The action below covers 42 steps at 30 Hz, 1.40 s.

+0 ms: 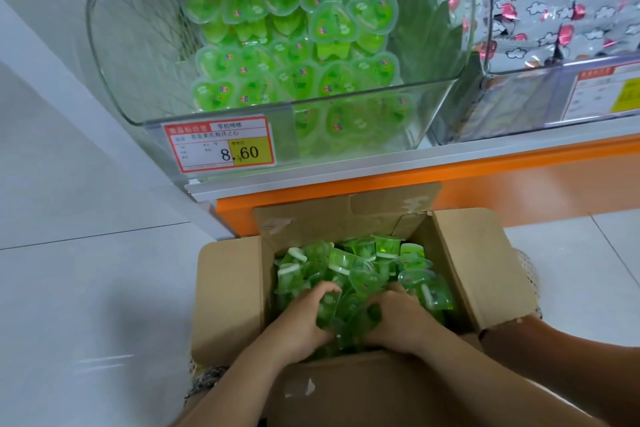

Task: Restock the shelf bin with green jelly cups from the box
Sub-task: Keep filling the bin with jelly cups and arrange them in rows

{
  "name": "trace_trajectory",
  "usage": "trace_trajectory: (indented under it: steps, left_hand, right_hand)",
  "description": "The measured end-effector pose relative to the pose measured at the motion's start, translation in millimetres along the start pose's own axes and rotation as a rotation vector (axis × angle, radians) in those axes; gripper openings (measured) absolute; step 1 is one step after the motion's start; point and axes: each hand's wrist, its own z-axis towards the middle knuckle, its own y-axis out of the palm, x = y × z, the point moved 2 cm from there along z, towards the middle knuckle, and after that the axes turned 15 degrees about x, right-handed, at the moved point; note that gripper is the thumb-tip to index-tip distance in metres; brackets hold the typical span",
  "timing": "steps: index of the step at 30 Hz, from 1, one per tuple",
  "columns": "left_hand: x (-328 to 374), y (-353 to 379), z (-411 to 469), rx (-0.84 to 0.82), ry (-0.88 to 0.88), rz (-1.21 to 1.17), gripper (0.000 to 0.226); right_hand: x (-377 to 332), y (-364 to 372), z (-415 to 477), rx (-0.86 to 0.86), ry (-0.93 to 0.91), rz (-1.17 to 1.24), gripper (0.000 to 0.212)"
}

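Observation:
An open cardboard box (pixel 228 291) stands on the floor below the shelf, filled with loose green jelly cups (pixel 374 263). Both hands are down inside it. My left hand (pixel 304 317) and my right hand (pixel 398 317) curl toward each other around a bunch of cups between them. Above, the clear plastic shelf bin (pixel 114 55) holds rows of heart-shaped green jelly cups (pixel 294 45) stacked toward its right side. The bin's left part holds none.
A red and yellow price tag (pixel 220 144) reading 8.60 hangs on the bin's front. To the right, a second clear bin (pixel 554 87) holds pink-and-silver wrapped sweets. An orange shelf base (pixel 519 184) runs behind the box. White floor tiles (pixel 86 288) lie to the left.

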Motion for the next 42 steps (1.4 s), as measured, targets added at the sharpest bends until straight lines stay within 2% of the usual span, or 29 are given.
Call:
trace_trajectory:
  steps: [3, 7, 12, 17, 21, 25, 29, 33, 38, 42]
  left_hand:
    - [0, -1, 1, 0.004, 0.009, 0.009, 0.056]
    - [4, -6, 1, -0.005, 0.028, 0.027, 0.055]
    - [23, -28, -3, 0.057, 0.051, -0.010, 0.051]
    - [47, -51, -25, 0.126, 0.098, -0.048, 0.049]
    - [76, -78, -51, 0.217, 0.218, -0.065, 0.052]
    - [112, -118, -92, 0.333, 0.363, 0.093, 0.049]
    - [134, -167, -145, 0.390, 0.492, -0.058, 0.051]
    - [142, -221, -176, 0.600, 0.556, -0.166, 0.051]
    - [135, -262, -182, 0.846, 0.607, -0.332, 0.052]
    - [126, -276, -175, 0.879, 0.630, -0.448, 0.053]
  right_hand:
    - [-3, 1, -1, 0.019, 0.012, -0.025, 0.057]
    - [3, -8, 2, 0.025, 0.016, 0.109, 0.050]
    - [9, -24, -8, 0.109, -0.081, 0.229, 0.038]
    - [2, -48, -25, 0.211, -0.118, 0.331, 0.043]
    - [-11, -79, -46, 0.328, -0.197, 0.309, 0.045]
    - [-35, -132, -85, 0.491, -0.335, 0.247, 0.044]
    - [-61, -181, -129, 0.594, -0.462, 0.417, 0.038]
    - [-106, -230, -159, 0.671, -0.623, 0.503, 0.040]
    - [-177, -267, -146, 0.747, -0.724, 0.356, 0.039]
    - [-218, -269, -102, 0.757, -0.692, 0.257, 0.045]
